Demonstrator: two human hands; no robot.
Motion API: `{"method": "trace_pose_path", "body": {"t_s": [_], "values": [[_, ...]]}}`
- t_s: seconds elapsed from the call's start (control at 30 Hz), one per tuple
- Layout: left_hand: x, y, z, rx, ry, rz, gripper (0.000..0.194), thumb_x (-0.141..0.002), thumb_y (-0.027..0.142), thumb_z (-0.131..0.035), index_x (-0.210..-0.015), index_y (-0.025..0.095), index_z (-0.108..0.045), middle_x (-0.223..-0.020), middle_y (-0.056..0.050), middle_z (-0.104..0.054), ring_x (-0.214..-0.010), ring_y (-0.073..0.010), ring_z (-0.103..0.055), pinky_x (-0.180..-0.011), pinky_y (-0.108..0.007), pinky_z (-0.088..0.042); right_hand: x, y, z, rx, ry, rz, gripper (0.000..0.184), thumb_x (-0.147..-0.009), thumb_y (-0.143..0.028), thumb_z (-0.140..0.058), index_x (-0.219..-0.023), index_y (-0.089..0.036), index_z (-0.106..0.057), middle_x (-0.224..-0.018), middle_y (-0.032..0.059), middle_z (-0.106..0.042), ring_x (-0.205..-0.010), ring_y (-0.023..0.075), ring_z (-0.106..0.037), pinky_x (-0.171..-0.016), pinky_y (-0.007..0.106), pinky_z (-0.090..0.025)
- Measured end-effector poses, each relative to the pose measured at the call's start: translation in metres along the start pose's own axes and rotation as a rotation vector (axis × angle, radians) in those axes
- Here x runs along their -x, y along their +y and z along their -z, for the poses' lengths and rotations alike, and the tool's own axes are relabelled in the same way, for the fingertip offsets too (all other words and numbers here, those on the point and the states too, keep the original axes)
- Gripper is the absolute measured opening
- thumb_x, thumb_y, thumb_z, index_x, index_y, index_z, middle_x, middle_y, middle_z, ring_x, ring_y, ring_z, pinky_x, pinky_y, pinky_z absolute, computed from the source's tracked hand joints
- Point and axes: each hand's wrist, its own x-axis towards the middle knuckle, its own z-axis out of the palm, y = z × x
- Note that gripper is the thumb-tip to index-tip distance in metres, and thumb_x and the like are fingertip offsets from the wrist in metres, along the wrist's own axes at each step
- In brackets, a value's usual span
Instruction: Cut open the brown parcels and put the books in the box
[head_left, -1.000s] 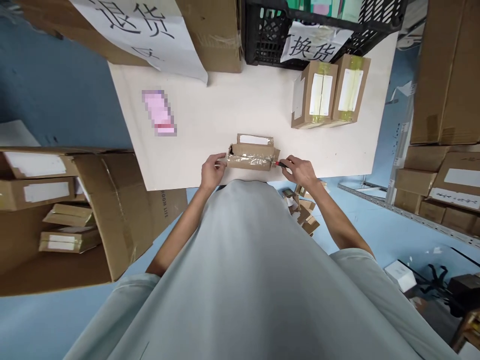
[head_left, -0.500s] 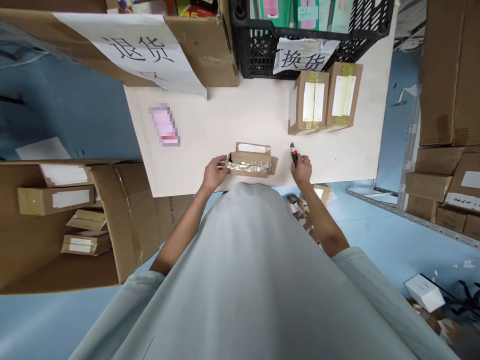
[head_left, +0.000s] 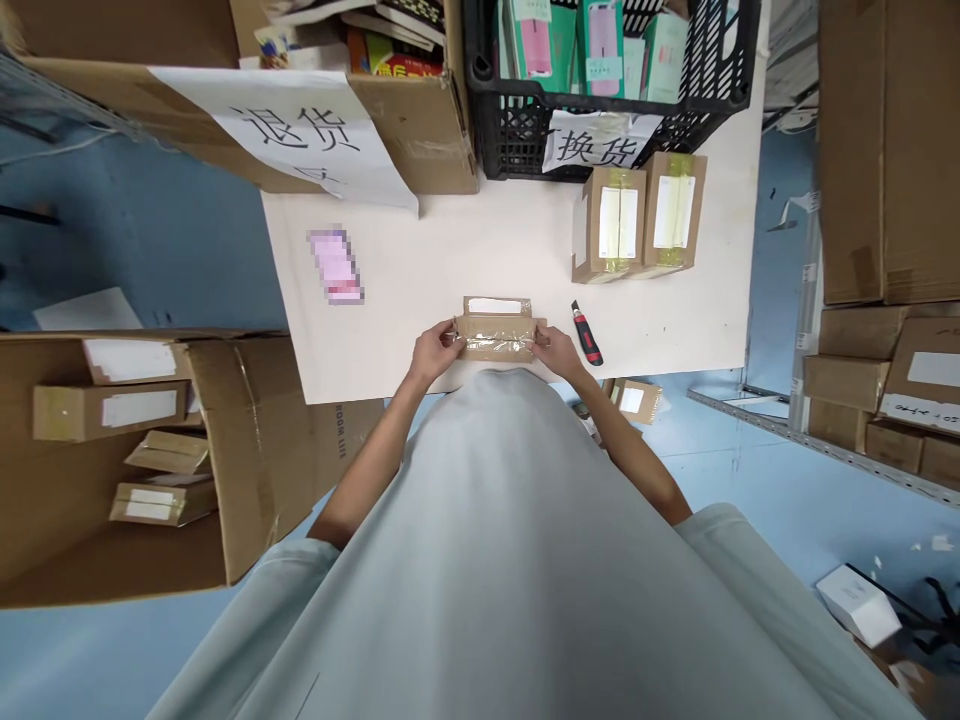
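Note:
A small taped cardboard box (head_left: 495, 338) lies at the table's near edge, a flap with a white label standing out along its far side. At its left end my left hand (head_left: 435, 352) is closed, thumb and fingers pinching the cardboard. My right hand (head_left: 557, 352) grips the right end in the same way. Just right of that hand a red and black utility knife (head_left: 587, 335) rests on the white table (head_left: 450, 250), blade end pointing away from me. What is inside the box is hidden.
Two taped, labelled cartons (head_left: 619, 225) stand behind the knife. A black plastic crate (head_left: 510, 130) with green packages and a large cardboard box (head_left: 420, 130) with books line the back. A blurred pink item (head_left: 336, 265) lies left. An open carton (head_left: 255, 440) holds parcels beside the table.
My right hand has put the utility knife down on the table and moved left to grip the box's right end. My left hand stays at the left end. The view has shifted slightly.

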Motion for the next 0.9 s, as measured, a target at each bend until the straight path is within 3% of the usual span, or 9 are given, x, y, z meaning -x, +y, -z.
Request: {"method": "trace_pose_path", "body": {"t_s": [0.07,0.17,0.27,0.37,0.47,0.57,0.77,0.9], "values": [[0.0,-0.005,-0.001,-0.022,0.02,-0.016,0.06,-0.09,0.031,-0.066,-0.148,0.017,-0.075,-0.132,-0.011,-0.085,-0.109,-0.0304,-0.079,-0.107,-0.043,-0.062,0.001,-0.008,-0.001,0.176,-0.007,-0.02,0.048,-0.11,-0.036,-0.056,-0.15,-0.015,-0.071,-0.123,0.0162,-0.084,-0.111,0.0334,-0.08,-0.103,0.043,-0.063],[-0.001,-0.008,-0.006,-0.087,0.055,-0.062,0.053,-0.094,0.028,-0.064,-0.145,0.021,-0.076,-0.127,-0.011,-0.085,-0.106,-0.0327,-0.08,-0.104,-0.047,-0.062,0.002,-0.025,-0.005,0.409,-0.06,-0.059,0.067,-0.114,-0.027,-0.042,-0.178,-0.008,-0.04,-0.119,0.0183,-0.085,-0.107,0.0355,-0.08,-0.102,0.046,-0.062],[-0.001,-0.011,-0.012,-0.144,0.065,-0.142,0.045,-0.099,0.03,-0.06,-0.14,0.023,-0.076,-0.122,-0.013,-0.083,-0.105,-0.0359,-0.078,-0.102,-0.05,-0.063,0.0,-0.04,-0.01,0.591,-0.116,-0.112,0.072,-0.116,-0.024,-0.035,-0.185,-0.008,-0.021,-0.116,0.0216,-0.083,-0.108,0.0369,-0.08,-0.101,0.047,-0.063],[-0.001,-0.014,-0.017,-0.154,0.086,-0.173,0.047,-0.102,0.03,-0.058,-0.145,0.021,-0.073,-0.124,-0.016,-0.08,-0.112,-0.0373,-0.076,-0.106,-0.052,-0.062,-0.005,-0.052,-0.012,0.688,-0.102,-0.131,0.067,-0.117,-0.022,-0.034,-0.182,-0.008,-0.028,-0.13,0.0288,-0.078,-0.116,0.0376,-0.08,-0.101,0.048,-0.064],[0.0,-0.017,-0.019,-0.137,0.084,-0.179,0.05,-0.102,0.028,-0.057,-0.15,0.02,-0.07,-0.129,-0.017,-0.078,-0.117,-0.0367,-0.074,-0.112,-0.052,-0.059,-0.011,-0.06,-0.009,0.739,-0.038,-0.063,0.06,-0.113,-0.017,-0.036,-0.172,-0.008,-0.045,-0.148,0.0335,-0.068,-0.126,0.0386,-0.075,-0.099,0.049,-0.067],[0.0,-0.017,-0.017,-0.12,0.065,-0.177,0.049,-0.104,0.027,-0.057,-0.151,0.019,-0.07,-0.129,-0.018,-0.077,-0.118,-0.0366,-0.073,-0.113,-0.052,-0.058,-0.015,-0.065,-0.004,0.783,-0.072,0.01,0.059,-0.108,-0.007,-0.032,-0.161,-0.002,-0.057,-0.149,0.0363,-0.066,-0.126,0.04,-0.074,-0.101,0.052,-0.067],[0.0,-0.016,-0.01,-0.093,0.018,-0.17,0.051,-0.102,0.027,-0.058,-0.152,0.019,-0.071,-0.134,-0.017,-0.08,-0.113,-0.0354,-0.076,-0.11,-0.052,-0.059,-0.011,-0.068,0.005,0.829,-0.199,0.134,0.067,-0.108,-0.008,-0.029,-0.172,0.009,-0.039,-0.167,0.045,-0.053,-0.139,0.047,-0.07,-0.105,0.059,-0.064],[0.006,-0.019,-0.011,-0.052,0.034,-0.161,0.052,-0.101,0.031,-0.061,-0.152,0.021,-0.071,-0.138,-0.014,-0.081,-0.111,-0.0336,-0.078,-0.108,-0.05,-0.061,-0.016,-0.071,0.021,0.815,-0.237,0.037,0.054,-0.114,-0.014,-0.03,-0.163,0.001,-0.05,-0.136,0.035,-0.078,-0.121,0.0423,-0.079,-0.102,0.052,-0.062]]}}
